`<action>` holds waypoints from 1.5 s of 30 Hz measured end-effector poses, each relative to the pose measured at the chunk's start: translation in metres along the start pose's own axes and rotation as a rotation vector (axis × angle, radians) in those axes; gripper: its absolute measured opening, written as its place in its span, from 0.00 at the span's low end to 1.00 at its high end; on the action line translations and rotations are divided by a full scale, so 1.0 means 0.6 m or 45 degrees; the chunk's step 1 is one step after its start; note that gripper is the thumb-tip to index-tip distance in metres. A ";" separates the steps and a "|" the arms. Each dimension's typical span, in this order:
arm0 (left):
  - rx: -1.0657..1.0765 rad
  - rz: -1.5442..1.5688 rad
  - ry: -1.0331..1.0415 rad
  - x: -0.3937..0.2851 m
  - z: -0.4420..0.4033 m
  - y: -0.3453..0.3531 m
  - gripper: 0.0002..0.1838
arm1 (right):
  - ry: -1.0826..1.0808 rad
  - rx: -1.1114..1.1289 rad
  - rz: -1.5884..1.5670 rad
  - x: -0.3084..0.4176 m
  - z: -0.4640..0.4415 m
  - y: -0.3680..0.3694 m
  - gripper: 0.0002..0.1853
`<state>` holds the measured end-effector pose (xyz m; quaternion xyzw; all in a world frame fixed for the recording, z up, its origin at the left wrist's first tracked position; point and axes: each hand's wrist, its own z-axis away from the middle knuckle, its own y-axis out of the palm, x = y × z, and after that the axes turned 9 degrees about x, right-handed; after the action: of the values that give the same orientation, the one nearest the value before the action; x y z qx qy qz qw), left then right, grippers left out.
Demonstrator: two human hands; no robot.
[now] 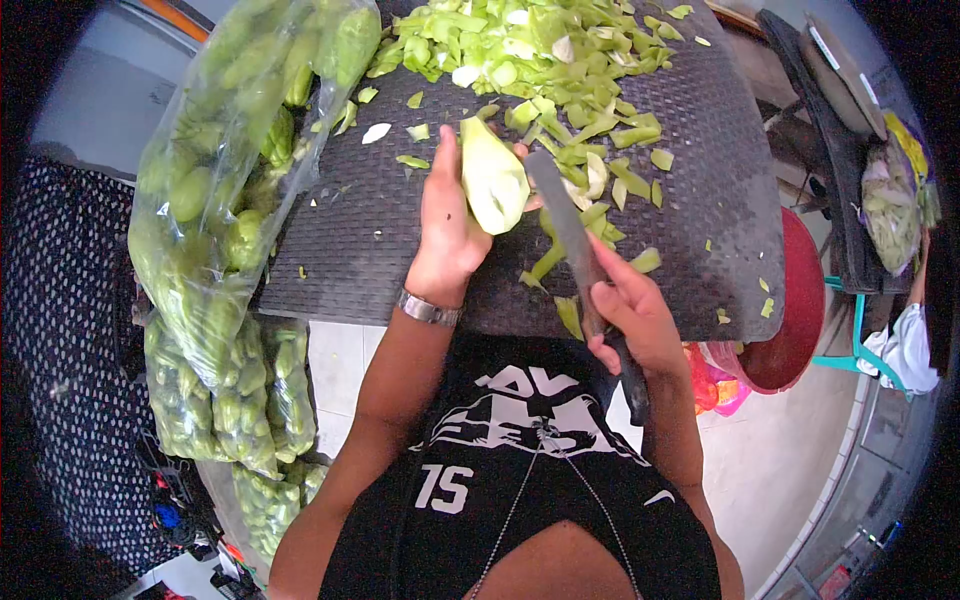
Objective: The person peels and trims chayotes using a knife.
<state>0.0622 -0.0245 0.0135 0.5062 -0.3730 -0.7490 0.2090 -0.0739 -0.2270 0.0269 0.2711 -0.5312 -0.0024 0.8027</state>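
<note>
A pale, peeled chayote (492, 185) rests in my left hand (450, 220), its narrow end pointing away from me and a hollow cut showing at the near end. My right hand (635, 315) is closed round the dark handle of a knife (562, 210). The blade slants up and left, its tip just right of the chayote and apart from it as far as I can see. Green peelings (590, 130) lie scattered on the dark woven tabletop (350, 240) around both hands. A larger heap of peelings (500, 45) covers the far side.
A big clear plastic bag of green chayotes (215, 190) leans on the table's left side. More filled bags (215, 410) stand below it. On the right are a red tub (795, 310), a turquoise stool frame (848, 335) and a bagged vegetable bundle (890, 210).
</note>
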 end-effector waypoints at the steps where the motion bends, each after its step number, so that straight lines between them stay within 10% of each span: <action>1: 0.045 0.017 -0.018 -0.001 -0.001 -0.006 0.25 | -0.013 0.003 -0.092 0.006 0.003 -0.003 0.34; 10: 0.022 0.198 0.058 0.005 -0.009 -0.042 0.24 | -0.406 -0.385 1.525 -0.008 0.006 0.061 0.32; 45: -0.195 -0.142 0.428 0.024 0.020 -0.015 0.25 | -0.336 -0.379 1.683 -0.026 -0.017 0.070 0.34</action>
<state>0.0460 -0.0247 0.0007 0.6265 -0.2460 -0.6906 0.2645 -0.0841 -0.1824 0.0289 -0.2252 -0.6724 0.3815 0.5930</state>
